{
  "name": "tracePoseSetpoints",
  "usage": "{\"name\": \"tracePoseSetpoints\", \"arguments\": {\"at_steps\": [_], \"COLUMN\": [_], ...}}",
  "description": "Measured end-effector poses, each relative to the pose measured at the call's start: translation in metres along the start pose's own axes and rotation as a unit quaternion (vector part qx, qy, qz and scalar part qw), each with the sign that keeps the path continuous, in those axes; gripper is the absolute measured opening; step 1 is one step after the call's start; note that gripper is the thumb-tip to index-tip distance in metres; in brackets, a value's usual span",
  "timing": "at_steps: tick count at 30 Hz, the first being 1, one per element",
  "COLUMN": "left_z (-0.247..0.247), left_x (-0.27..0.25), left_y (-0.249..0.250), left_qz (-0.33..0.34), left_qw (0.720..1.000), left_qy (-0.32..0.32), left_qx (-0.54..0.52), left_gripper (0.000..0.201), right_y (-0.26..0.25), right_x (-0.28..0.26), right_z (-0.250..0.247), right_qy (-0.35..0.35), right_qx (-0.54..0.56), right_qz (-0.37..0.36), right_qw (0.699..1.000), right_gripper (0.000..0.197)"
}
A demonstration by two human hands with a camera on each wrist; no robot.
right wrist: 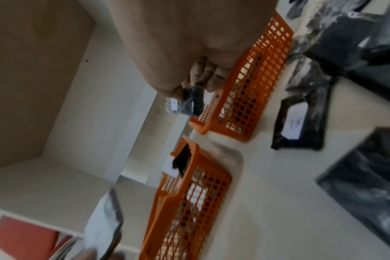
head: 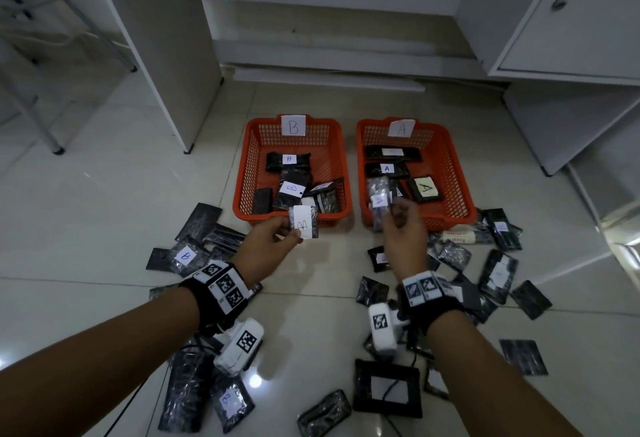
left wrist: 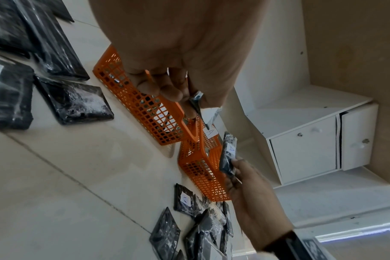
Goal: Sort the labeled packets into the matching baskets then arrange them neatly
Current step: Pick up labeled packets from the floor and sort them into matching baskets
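left hand (head: 273, 242) pinches A packet (head: 304, 222), label up for reading | right hand (head: 403, 228) grips packet (head: 378, 201) over A basket (head: 460, 173), likely to drop

Two orange mesh baskets stand side by side on the pale tiled floor. The left basket (head: 242, 173) carries a paper tag marked B on its far wall, the right basket (head: 460, 173) a tag marked A. Each holds several black packets with white labels, lying loosely and overlapping. One packet labelled A (head: 304, 222) is held up at the near rim of the B basket. A second packet (head: 378, 199) is held upright over the near edge of the A basket. Many more packets (head: 498, 275) lie scattered flat on the floor in front of the baskets.
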State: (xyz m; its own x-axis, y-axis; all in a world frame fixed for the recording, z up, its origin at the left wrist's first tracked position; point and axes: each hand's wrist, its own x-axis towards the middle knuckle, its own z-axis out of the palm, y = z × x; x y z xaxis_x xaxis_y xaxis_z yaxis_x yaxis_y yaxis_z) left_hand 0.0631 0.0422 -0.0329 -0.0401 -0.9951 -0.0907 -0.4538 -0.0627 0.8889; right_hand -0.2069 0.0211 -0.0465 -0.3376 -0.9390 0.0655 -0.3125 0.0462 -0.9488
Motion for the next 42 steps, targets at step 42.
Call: {"name": "tracePoseSetpoints", "arguments": {"at_steps": [42], "left_z": [-0.063], "left_x": [0.006], "left_y": [-0.079], "left_qz": [0.093], "left_qw": [0.919], "left_qy": [-0.085], "left_qx": [0.374], "left_gripper": [0.043], "right_y": [0.018], "right_x": [-0.063], "right_z": [0.032], "right_qy": [-0.334], "right_qx": [-0.12], "right_qz": [0.04], "right_qw": [0.934], "right_gripper": [0.012]}}
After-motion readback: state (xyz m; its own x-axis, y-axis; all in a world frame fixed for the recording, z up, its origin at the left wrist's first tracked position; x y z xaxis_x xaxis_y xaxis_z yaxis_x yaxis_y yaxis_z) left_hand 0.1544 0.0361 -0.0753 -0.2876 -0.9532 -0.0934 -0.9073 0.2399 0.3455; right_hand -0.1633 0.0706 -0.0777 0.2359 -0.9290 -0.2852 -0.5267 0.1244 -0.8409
